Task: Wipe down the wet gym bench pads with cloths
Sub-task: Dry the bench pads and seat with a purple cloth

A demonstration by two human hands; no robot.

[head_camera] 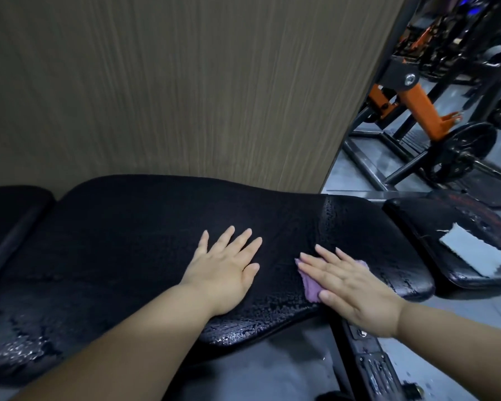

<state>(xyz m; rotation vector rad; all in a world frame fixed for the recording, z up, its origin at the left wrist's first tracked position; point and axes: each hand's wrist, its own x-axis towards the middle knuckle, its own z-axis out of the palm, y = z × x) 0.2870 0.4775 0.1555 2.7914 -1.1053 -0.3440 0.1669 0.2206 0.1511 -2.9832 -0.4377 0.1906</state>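
A long black bench pad point(133, 227) stretches across the view, beaded with water along its near edge and right end. My left hand point(226, 270) lies flat on the pad with straight, spread fingers and holds nothing. Just to its right, my right hand point(350, 287) presses flat on a small purple cloth point(310, 285), which shows only at the fingertips and beside the thumb. A smaller black seat pad point(434, 224) at the right end carries a white cloth point(475, 253) lying loose on it. Another black pad point(9, 209) sits at the far left.
A wood-grain wall panel point(171, 82) rises directly behind the bench. An orange and black weight machine point(417, 111) with a weight plate point(463, 149) stands on the grey floor at the right. The bench's black metal frame point(370, 360) runs below my right wrist.
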